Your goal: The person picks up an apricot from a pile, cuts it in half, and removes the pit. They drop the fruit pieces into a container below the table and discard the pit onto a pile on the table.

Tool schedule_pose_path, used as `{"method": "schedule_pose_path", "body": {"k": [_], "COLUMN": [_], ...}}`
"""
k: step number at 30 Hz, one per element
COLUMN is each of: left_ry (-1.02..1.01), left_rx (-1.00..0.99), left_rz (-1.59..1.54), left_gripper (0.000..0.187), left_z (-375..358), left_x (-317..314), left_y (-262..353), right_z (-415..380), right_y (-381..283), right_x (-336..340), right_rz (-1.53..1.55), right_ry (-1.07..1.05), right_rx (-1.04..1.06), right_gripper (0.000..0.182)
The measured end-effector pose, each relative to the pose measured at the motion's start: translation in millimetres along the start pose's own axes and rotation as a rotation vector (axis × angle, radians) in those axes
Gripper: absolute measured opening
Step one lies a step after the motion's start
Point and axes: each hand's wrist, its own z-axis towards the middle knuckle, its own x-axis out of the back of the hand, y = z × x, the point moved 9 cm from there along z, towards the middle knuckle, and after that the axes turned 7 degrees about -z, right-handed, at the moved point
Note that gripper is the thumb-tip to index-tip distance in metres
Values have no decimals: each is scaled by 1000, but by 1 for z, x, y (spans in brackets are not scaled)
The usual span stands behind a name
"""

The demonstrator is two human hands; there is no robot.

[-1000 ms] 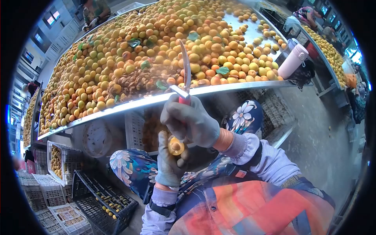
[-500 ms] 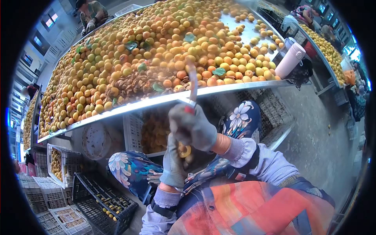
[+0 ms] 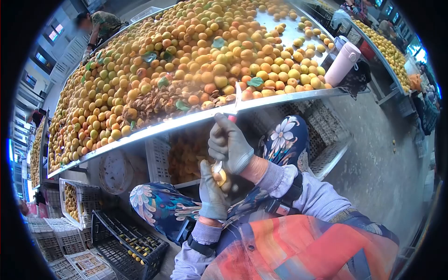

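your left hand, in a grey glove, is held upright over your lap, its thumb and fingers pinching a cut yellow fruit with its flesh open toward you. the fruit sits in front of the tabletop, lower than its near edge and just under your other hand.

your right hand, gloved too, is closed in a fist around a curved knife. a bit of red handle shows above the fist, and the pale blade points up across the near edge of the tabletop. a small shiny tip shows below the fist, at the fruit; you cannot tell from here whether it is part of the knife.

whole yellow-orange fruits cover most of the tabletop, thinning toward the right edge, where bare metal shows. a heap of brown scraps lies by the near edge, left of the knife. a pale pink bottle stands at the near right corner, beside a dark bag. beneath the near edge, a white crate holds orange pieces. another person bends over the left edge, near the far corner.
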Motion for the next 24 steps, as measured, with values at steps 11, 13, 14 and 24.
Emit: {"method": "schedule_pose_path", "body": {"k": [11, 13, 14, 24], "left_ry": [-56, -74, -85, -246], "left_rx": [-117, -83, -66, 213], "left_rz": [161, 125, 119, -30], "left_gripper": [50, 49, 49, 52], "left_z": [0, 9, 11, 58], "left_x": [-15, -11, -12, -56], "left_y": [13, 6, 5, 18], "right_z": [-6, -5, -2, 42], "right_y": [-12, -9, -8, -60], "right_x": [-2, 3, 5, 0], "right_rz": [-303, -280, -278, 38], "right_ry": [88, 140, 140, 175], "right_rx": [7, -27, -19, 161], "right_gripper": [35, 35, 35, 35]}}
